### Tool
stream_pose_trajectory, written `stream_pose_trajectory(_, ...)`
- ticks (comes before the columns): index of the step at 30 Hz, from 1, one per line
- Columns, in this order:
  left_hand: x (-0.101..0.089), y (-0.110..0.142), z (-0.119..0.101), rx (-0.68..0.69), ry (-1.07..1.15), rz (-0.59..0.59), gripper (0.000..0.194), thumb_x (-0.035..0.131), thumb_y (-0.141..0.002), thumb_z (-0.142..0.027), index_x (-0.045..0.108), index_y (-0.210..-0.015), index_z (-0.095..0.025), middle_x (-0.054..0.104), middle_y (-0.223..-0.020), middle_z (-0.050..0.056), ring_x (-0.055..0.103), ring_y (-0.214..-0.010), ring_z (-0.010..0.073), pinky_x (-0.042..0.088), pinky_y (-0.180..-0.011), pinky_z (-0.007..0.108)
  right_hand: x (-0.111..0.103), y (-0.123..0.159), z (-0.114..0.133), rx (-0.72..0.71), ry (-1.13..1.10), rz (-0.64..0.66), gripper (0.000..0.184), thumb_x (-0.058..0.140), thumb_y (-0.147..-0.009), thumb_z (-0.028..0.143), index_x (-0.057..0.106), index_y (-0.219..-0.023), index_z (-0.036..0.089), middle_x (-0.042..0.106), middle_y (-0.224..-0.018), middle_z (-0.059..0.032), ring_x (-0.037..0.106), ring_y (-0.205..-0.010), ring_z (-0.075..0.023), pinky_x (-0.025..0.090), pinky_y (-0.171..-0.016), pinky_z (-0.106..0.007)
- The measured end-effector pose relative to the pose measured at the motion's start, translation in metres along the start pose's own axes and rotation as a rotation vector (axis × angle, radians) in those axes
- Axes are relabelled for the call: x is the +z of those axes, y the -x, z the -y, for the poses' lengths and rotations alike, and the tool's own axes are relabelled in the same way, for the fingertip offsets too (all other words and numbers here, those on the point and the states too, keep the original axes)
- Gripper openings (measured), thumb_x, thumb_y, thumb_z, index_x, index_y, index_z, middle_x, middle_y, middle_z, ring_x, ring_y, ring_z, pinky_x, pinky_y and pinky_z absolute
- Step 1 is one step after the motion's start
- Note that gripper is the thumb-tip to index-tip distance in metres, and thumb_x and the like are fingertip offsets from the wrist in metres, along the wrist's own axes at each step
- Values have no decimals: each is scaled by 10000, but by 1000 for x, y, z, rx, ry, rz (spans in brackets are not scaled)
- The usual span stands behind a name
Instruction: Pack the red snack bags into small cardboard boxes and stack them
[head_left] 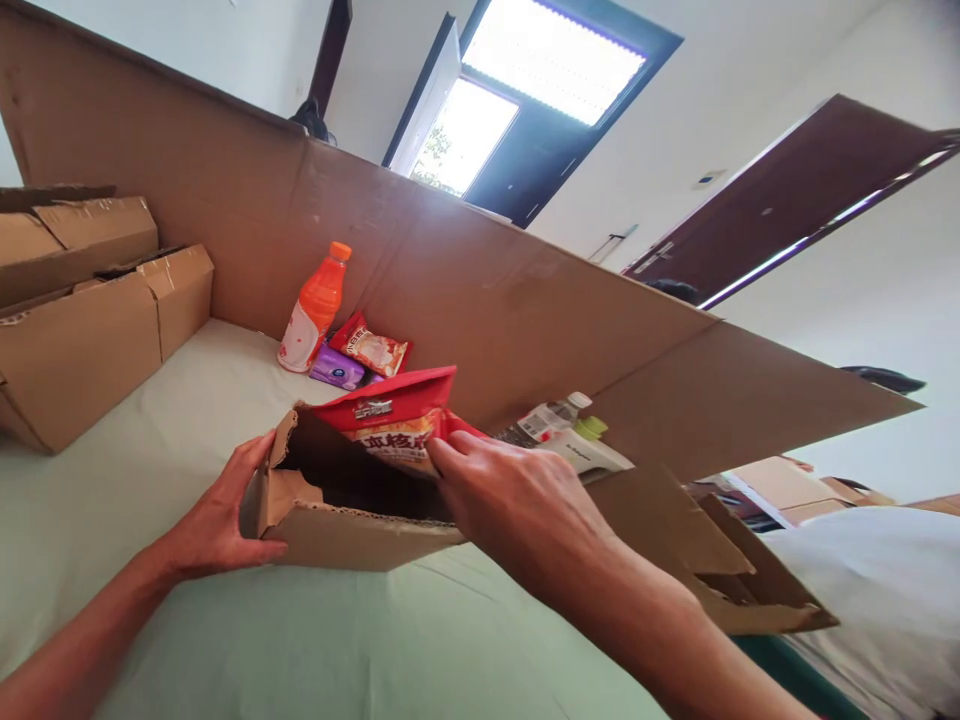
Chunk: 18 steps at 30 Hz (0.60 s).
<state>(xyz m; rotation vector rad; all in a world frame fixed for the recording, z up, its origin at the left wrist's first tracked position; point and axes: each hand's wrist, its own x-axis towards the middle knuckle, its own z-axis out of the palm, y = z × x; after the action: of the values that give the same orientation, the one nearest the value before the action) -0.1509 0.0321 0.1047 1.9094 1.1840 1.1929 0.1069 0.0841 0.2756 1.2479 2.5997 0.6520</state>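
A small open cardboard box [360,540] sits in front of me on the pale green cloth. My left hand [217,510] grips its left end, with the thumb on the near side and the fingers going round behind. My right hand [510,490] pinches the right side of a red snack packet [397,400] with Chinese lettering. The packet's lower part dips inside the box opening, and its top sticks up above the rim. Shadow hides the bottom of the box.
Behind the box stand an orange drink bottle [315,310], a purple packet [337,367] and a smaller red snack packet [371,345]. A clear bottle [551,415] and a white tube [589,450] lie farther right. Cardboard boxes [90,340] stand left; a tall cardboard wall [480,290] runs behind.
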Motion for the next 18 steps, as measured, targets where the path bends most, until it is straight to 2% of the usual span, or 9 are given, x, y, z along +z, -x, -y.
stream_pose_trajectory(5, 1, 0, -2, -31, -18, 35, 1080, 791, -783, -407, 68, -1584, -358, 214, -1633, 104, 304, -1483, 357, 321, -1208, 560, 0, -11, -7, -262, -194, 280, 241, 536, -807, 14, 663, -818, 218, 728, -818, -22, 643, -694, -154, 246, -559, -285)
stream_pose_trajectory(11, -3, -3, -6, -4, -14, 79, 1030, 768, -799, -357, 99, -1583, -357, 237, -1632, 97, 300, -1494, 352, 322, -1212, 556, 12, -48, -4, -336, -250, 436, 231, 555, -781, 40, 704, -744, 212, 737, -773, -25, 627, -674, -157, 246, -541, -274)
stream_pose_trajectory(15, -5, -2, -3, -5, -8, 118, 998, 754, -801, -361, 123, -1574, -376, 249, -1629, 84, 306, -1495, 359, 317, -1217, 555, 22, -66, -8, -477, -391, 598, 293, 576, -734, 5, 751, -803, 229, 746, -798, 9, 635, -720, -137, 348, -587, -231)
stream_pose_trajectory(18, -6, -2, -1, -50, -27, 116, 1014, 745, -787, -324, 111, -1578, -379, 228, -1645, 84, 307, -1496, 366, 318, -1211, 558, 22, -65, -19, -453, -550, 598, 357, 606, -775, 36, 773, -1008, 249, 765, -870, 18, 661, -768, -132, 415, -631, -210)
